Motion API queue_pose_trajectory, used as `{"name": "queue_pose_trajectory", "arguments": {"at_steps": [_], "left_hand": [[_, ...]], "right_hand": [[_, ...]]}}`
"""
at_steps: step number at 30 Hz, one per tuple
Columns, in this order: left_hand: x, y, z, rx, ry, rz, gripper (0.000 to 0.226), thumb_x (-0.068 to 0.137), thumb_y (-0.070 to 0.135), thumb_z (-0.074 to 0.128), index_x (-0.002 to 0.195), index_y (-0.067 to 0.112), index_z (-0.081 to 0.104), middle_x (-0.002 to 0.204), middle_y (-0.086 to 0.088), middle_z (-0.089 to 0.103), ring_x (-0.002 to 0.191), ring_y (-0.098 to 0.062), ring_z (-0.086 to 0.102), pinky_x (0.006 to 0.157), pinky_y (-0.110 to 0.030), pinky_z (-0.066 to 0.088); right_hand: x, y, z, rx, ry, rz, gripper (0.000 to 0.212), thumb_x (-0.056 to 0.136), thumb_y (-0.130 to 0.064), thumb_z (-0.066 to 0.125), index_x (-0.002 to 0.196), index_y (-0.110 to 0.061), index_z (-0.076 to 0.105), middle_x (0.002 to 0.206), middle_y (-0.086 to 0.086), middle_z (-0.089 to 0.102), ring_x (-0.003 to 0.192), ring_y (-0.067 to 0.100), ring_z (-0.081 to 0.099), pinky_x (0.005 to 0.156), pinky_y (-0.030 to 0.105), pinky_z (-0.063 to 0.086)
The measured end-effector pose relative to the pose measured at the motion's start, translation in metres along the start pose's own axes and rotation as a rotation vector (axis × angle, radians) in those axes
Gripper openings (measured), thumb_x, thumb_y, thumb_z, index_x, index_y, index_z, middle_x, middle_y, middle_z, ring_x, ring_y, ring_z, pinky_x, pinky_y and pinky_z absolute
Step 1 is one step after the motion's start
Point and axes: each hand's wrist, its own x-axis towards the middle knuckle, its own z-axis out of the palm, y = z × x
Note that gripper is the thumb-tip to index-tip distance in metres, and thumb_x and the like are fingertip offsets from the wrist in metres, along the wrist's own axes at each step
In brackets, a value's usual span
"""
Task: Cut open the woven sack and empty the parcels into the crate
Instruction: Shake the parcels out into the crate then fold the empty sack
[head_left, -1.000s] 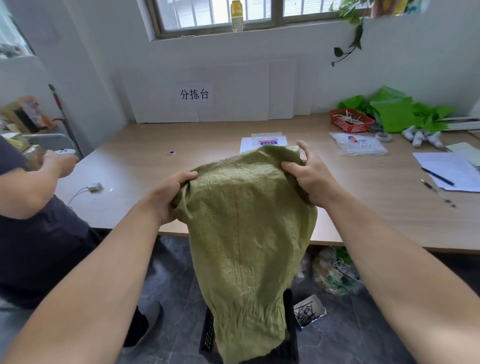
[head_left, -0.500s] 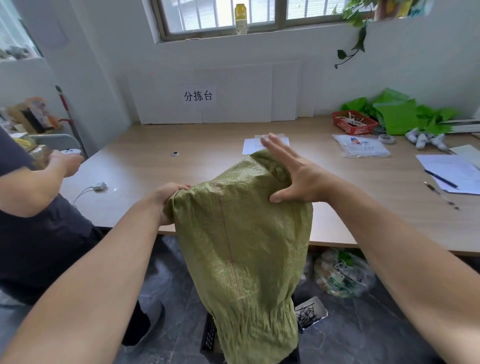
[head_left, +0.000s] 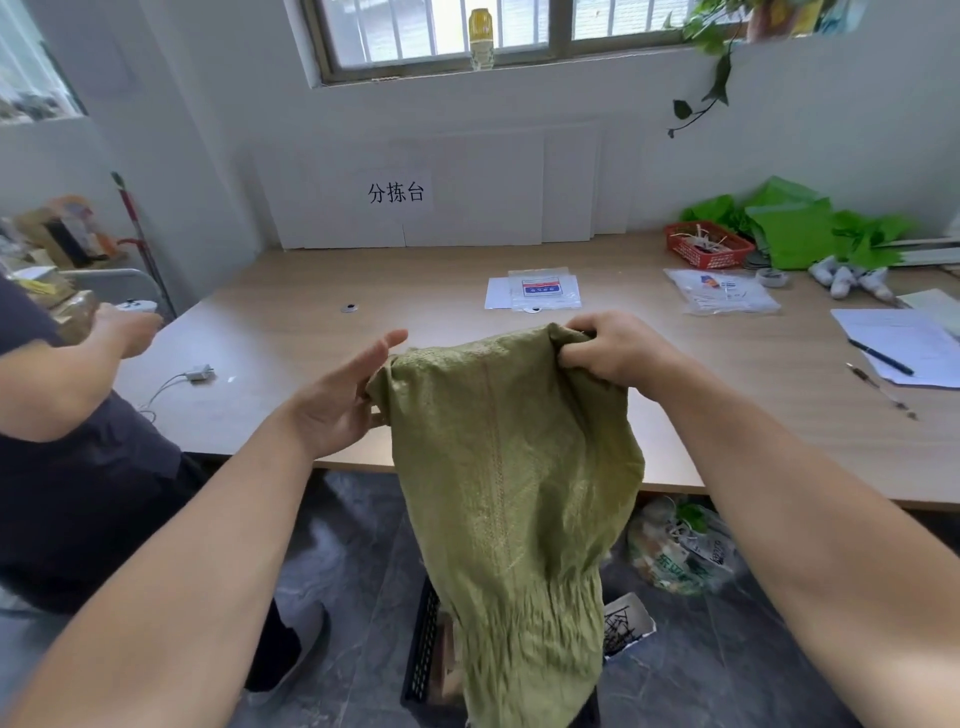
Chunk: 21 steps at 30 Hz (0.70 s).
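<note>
A wide wooden table (head_left: 519, 270) is standing against a white wall beneath a window, with a printed sign (head_left: 396, 193) taped to the wall at about 12 o'clock. A green woven sack (head_left: 511, 483) is hanging upside down at the centre of the view, its bunched lower end dropping into a black crate (head_left: 423, 649) on the dark floor at 6 o'clock. The right hand (head_left: 610, 351) is closing tightly around the upper right corner of the sack and is carrying its weight. The left hand (head_left: 343, 400) is spreading open, palm turned inward with fingers extended, touching the upper left edge of the sack without gripping it. Parcels are not clearly showing; the crate's inside is mostly hidden by the sack. A flat plastic packet (head_left: 540, 291) is lying on the table just beyond the hands. At 9 o'clock, a second person's arm (head_left: 57, 384) is reaching over the table edge.
</note>
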Motion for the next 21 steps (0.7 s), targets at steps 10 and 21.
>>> {"name": "queue_pose_trajectory", "arguments": {"at_steps": [10,21], "left_hand": [[0.010,-0.005,0.015,0.224,0.310,0.239,0.027,0.087,-0.001,0.066,0.105,0.019,0.064,0.089,0.003,0.070,0.084,-0.015,0.066,0.066,-0.024,0.056],[0.001,0.001,0.010,-0.091,0.266,0.013,0.027,0.098,0.026,0.050,0.101,0.008,0.070,0.086,-0.010,0.076,0.072,-0.022,0.073,0.062,-0.032,0.061]], "right_hand": [[0.002,0.001,-0.012,0.376,-0.010,0.002,0.059,0.076,-0.013,0.082,0.128,-0.026,0.056,0.109,0.004,0.062,0.097,0.020,0.066,0.090,0.038,0.058],[-0.011,0.030,0.002,0.668,-0.031,-0.029,0.040,0.089,-0.001,0.066,0.120,-0.024,0.058,0.114,0.010,0.063,0.102,0.023,0.063,0.098,0.043,0.053]]}}
